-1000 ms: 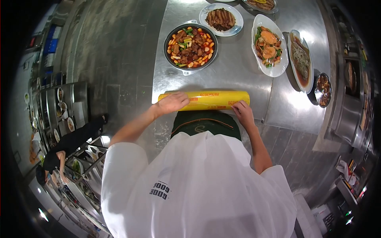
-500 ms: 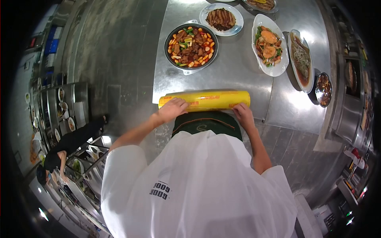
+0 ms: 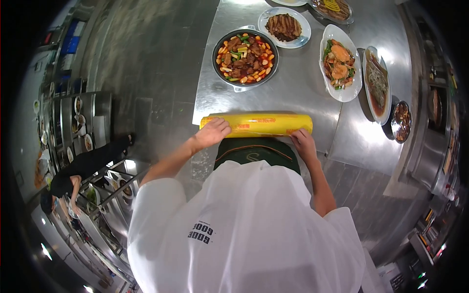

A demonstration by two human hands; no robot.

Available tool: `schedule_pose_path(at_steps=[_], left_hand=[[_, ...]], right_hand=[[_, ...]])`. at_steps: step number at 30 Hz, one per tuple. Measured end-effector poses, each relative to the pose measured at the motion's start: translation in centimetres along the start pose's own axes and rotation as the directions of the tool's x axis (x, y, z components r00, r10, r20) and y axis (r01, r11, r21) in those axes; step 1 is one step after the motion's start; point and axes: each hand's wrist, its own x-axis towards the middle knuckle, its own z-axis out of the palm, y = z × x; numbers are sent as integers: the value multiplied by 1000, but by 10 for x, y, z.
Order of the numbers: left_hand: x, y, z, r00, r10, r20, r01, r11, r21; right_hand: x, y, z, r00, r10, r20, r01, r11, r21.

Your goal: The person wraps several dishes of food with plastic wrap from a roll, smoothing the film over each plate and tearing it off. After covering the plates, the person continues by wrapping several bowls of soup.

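Note:
A yellow roll of wrap [image 3: 261,125] with red print lies across the near edge of the steel table [image 3: 293,100]. My left hand [image 3: 215,132] rests on its left end, fingers curled over the top. At the right end my right hand [image 3: 302,138] grips the roll's near side, with fingers bent and close together. Beyond the roll stands a black round pan [image 3: 245,57] of meat and beans in red sauce. To its upper right is a round plate of sliced meat [image 3: 284,27].
On the right stand an oval plate of orange food [image 3: 340,63], a fish plate [image 3: 377,85] and a small round dish [image 3: 401,122]. Another dish [image 3: 332,9] is at the top. A person in black [image 3: 85,168] leans over shelving at the left.
The view has turned slightly, so the table and dishes appear shifted right and a little tilted. Both hands keep their places on the roll.

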Motion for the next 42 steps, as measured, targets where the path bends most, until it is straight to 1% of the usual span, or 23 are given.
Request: schedule_pose_path(at_steps=[1,5,7,8,10,14,16,17,19,20,22,23,25,29,31,35,37,41,42], left_hand=[[0,1,-2,999,43,8,-43,999,20],[-3,11,-8,998,61,6,-61,998,-30],[-4,10,-9,995,-57,84,60,998,-28],[-3,8,-9,995,-58,83,61,998,-28],[2,1,-9,996,-77,-45,72,992,-107],[-2,-10,-16,992,-74,-97,66,994,-83],[-13,-23,-2,988,-157,-5,155,977,-145],[-14,-26,5,988,-157,-5,155,977,-145],[-14,-27,8,953,-291,-79,267,936,-231],[-16,-27,9,953,-292,-77,268,935,-231],[-16,-23,4,915,-404,-6,385,876,-292],[-15,-17,1,914,-406,-4,387,875,-291],[-7,-3,-5,912,-388,-129,327,882,-340],[-8,-4,20,892,-431,-134,351,850,-393],[-8,-5,27,862,-480,-164,376,821,-429],[-13,-8,26,848,-511,-137,398,787,-472],[-15,-6,18,833,-546,-88,428,739,-521],[-7,-4,13,835,-540,-108,419,749,-513],[-7,-6,17,846,-525,-96,420,766,-486]], right_hand=[[1,0,-1,1000,-4,2,4,1000,1],[1,1,-2,1000,-7,-24,7,1000,28],[3,0,-1,999,4,-41,-2,999,37],[3,0,-1,999,5,-41,-4,999,37],[4,1,-3,999,6,-41,-5,999,35],[5,2,-3,999,5,-42,-3,999,46],[6,2,-4,999,3,-39,-1,999,42],[6,2,-4,999,3,-38,-1,999,40],[6,2,-3,999,4,-36,-3,999,40],[6,1,-2,999,6,-45,-4,999,40],[6,1,-2,999,8,-51,-6,999,43],[7,0,-2,998,13,-54,-12,999,37],[8,1,-2,998,18,-57,-16,999,31],[10,2,-4,999,6,-49,-4,999,41],[11,2,-4,999,-1,-47,3,999,39],[11,4,-4,999,-1,-40,2,999,40],[11,3,-4,999,-3,-36,5,999,45],[10,3,-3,1000,-1,-29,2,999,47],[10,4,-3,999,-2,-32,3,999,50]])
